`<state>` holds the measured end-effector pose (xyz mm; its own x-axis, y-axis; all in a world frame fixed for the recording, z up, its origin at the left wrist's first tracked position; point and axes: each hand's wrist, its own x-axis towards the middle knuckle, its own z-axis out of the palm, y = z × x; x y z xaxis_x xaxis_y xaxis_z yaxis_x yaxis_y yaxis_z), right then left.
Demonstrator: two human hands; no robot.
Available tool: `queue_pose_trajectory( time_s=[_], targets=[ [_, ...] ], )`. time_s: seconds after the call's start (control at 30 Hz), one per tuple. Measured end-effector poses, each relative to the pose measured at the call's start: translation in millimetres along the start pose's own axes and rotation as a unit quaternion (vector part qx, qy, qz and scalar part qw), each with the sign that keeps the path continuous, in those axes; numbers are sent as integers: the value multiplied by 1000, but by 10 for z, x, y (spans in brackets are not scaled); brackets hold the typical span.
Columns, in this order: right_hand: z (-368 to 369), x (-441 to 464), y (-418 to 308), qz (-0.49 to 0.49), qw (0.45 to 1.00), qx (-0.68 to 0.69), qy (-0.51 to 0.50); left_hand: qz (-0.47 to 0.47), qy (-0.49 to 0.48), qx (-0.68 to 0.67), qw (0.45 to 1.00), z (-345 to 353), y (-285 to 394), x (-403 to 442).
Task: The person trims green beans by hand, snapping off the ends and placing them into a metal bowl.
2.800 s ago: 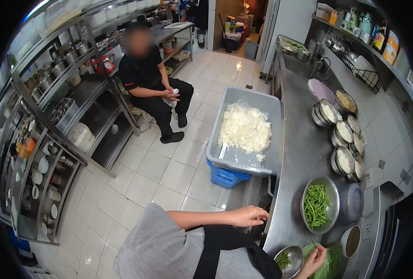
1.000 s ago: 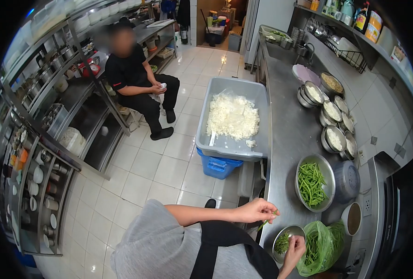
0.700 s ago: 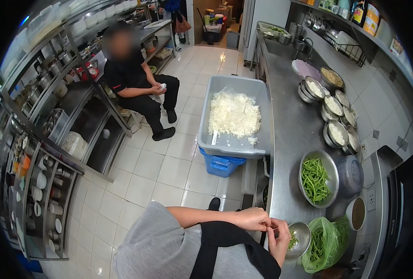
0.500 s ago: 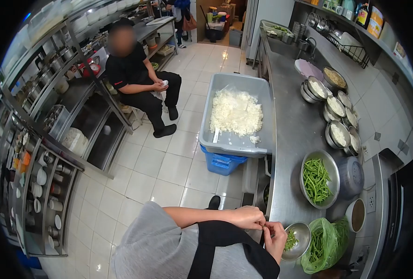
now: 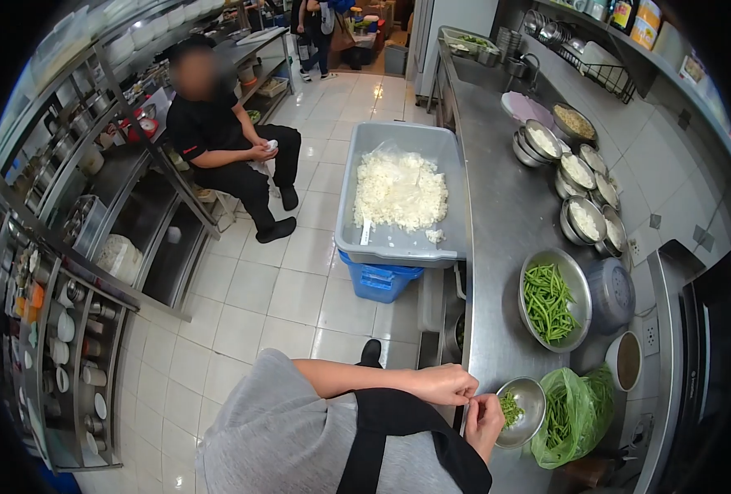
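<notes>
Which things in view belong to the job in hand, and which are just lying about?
Job, by the look of it:
- left hand, right hand, fingers together
- small bowl with green bits
- large bowl of green beans
- green bag of beans

Lying about, apparently:
- grey tub
- blue bin
- white-filled metal bowls

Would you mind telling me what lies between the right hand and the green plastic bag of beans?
In the head view, the small metal bowl, with green bits in it, lies between the right hand and the green plastic bag.
</notes>
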<state>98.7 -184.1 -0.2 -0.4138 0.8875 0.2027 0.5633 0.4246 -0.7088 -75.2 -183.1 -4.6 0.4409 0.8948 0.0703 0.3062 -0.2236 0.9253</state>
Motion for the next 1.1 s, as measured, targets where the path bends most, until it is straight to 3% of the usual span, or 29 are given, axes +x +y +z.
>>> queue_pose_trajectory(
  time_s=[0.07, 0.13, 0.2, 0.23, 0.27, 0.3, 0.33, 0.4, 0.43, 0.53, 0.57, 0.6, 0.73, 0.8, 0.93, 1.0, 1.03, 1.07, 1.1],
  targets=[
    [27, -5, 45, 7, 999, 26, 45, 8, 13, -21, 1000, 32, 0, 32],
    [49, 8, 98, -16, 987, 140, 81, 16, 27, -46, 998, 83, 5, 56],
    [39, -13, 140, 1, 979, 190, 70, -30, 16, -242, 970, 120, 7, 49],
    [19, -15, 157, -26, 982, 159, 101, -31, 17, -242, 970, 126, -7, 58],
    [11, -18, 159, -54, 981, 130, 132, -19, 52, -314, 948, 120, -41, 82],
    [-74, -28, 54, 5, 972, 177, 156, -8, 87, -383, 920, 103, -89, 109],
    [-162, -34, 24, 6, 972, 179, 155, -4, 112, -393, 913, -5, -133, 146],
    [-398, -29, 94, -9, 945, 172, 277, -7, 206, -414, 887, -252, -154, 128],
    [-517, -18, 131, -13, 948, 151, 281, -38, 259, -400, 878, -396, -143, 111],
    [-780, -55, 404, 38, 962, 73, 259, -14, 327, -439, 837, -742, -234, -6],
    [-811, -7, 413, 64, 975, -9, 211, 21, 342, -461, 818, -805, -293, -35],
    [-845, 13, 415, 90, 980, -86, 157, -10, 377, -474, 795, -857, -262, -61],
    [-785, -48, 334, 106, 974, -49, 197, -15, 385, -488, 784, -884, -243, -45],
    [-659, -39, 314, 72, 977, 91, 179, -25, 364, -483, 796, -804, -179, 53],
    [-384, 55, 29, 41, 984, 148, 88, -20, 255, -437, 862, -439, -114, 287],
    [-401, 80, -108, 42, 988, 145, 22, -56, 128, -360, 923, -243, -78, 360],
    [-420, 53, -49, 30, 995, 95, -26, -54, 67, -343, 935, -189, -43, 398],
    [-455, 14, -1, 43, 995, 95, -6, -53, 7, -325, 944, -161, -11, 450],
    [-494, -41, 47, 40, 997, 61, -31, -57, 0, -315, 947, -158, 22, 522]
  ],
)
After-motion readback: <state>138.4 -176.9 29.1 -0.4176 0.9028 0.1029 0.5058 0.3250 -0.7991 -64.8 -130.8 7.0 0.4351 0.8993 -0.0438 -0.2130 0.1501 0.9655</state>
